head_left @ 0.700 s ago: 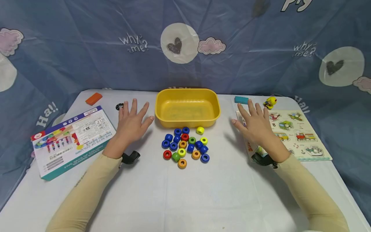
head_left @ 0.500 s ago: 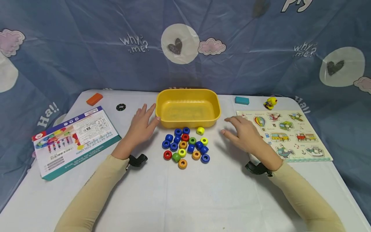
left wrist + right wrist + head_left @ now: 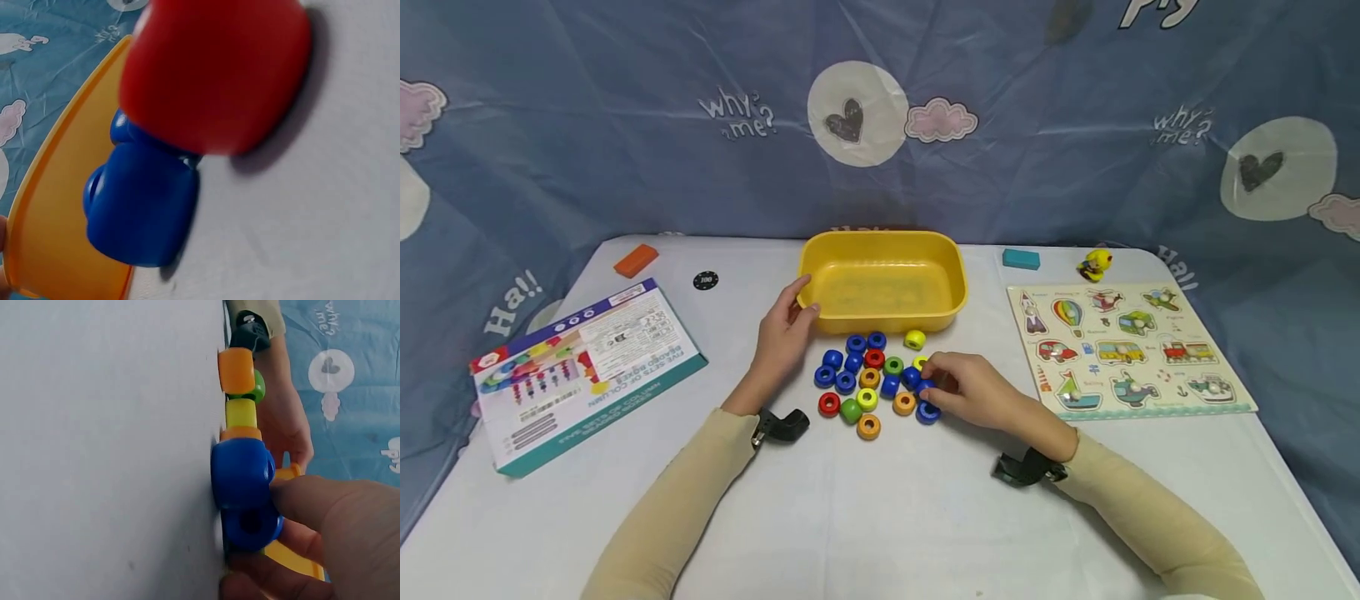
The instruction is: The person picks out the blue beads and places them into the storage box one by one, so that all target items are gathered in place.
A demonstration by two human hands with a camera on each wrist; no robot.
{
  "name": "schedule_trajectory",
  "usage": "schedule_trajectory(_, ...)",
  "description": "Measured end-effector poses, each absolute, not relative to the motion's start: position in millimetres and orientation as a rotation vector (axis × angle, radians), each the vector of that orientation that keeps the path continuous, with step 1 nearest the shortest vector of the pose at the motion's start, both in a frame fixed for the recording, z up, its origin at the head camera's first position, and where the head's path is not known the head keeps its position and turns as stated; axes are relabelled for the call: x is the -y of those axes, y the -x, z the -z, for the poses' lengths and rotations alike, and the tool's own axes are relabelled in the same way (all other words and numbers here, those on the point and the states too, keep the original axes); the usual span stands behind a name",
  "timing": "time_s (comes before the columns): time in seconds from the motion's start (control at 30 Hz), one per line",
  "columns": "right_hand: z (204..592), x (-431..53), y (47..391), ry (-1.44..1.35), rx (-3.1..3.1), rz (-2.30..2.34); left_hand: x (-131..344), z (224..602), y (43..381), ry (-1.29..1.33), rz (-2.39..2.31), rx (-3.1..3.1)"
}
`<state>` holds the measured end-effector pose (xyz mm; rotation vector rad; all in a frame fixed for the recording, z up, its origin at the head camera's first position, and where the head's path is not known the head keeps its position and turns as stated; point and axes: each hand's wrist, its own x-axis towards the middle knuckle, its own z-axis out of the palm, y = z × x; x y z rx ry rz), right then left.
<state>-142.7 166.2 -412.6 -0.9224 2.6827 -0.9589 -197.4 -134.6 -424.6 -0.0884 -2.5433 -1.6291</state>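
Note:
A yellow plastic basin [image 3: 883, 323] stands in the middle of the table, and my left hand [image 3: 782, 333] grips its left rim between thumb and fingers. In front of it lie several barrel-shaped beads with holes, in blue, red, green, yellow and orange. My right hand [image 3: 973, 392] is at the right side of this group, with thumb and fingers curled round a blue bead [image 3: 250, 528]. Another blue bead [image 3: 240, 472] lies close to the thumb. The left wrist view has a red bead [image 3: 215, 75] and a blue bead [image 3: 144, 203] up close.
A toy box [image 3: 587, 375] lies at left, near an orange block [image 3: 636, 261] and a black chip [image 3: 706, 280]. At right are a picture puzzle board [image 3: 1150, 408], a teal block [image 3: 1021, 259] and a small yellow figure [image 3: 1094, 265]. A blue printed cloth [image 3: 1037, 167] hangs behind.
Both hands have come inward from their spread position. The left has taken hold of the basin's rim; the right has moved left off the puzzle board and closed round a blue bead.

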Motion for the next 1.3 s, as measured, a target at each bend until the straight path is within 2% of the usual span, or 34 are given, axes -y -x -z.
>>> schedule_trajectory(0.5, 412, -170, 144, 1.038, -2.607, 1.067, 135, 427, 196, 0.041, 1.658, 2.472)
schedule_trajectory(0.7, 396, -175, 153, 1.139, -2.64, 1.11, 134, 428, 195, 0.015, 1.658, 2.443)
schedule_trajectory(0.83, 373, -165, 169, 1.163, -2.709, 1.181, 135, 430, 193, 0.004, 1.656, 2.414)
schedule_trajectory(1.0, 355, -129, 199, 1.066, -2.743, 1.228, 134, 433, 191, -0.009, 1.647, 2.391)
schedule_trajectory(1.3, 375, -58, 258, 0.898, -2.641, 0.95, 129, 433, 190, 0.041, 1.669, 2.391)
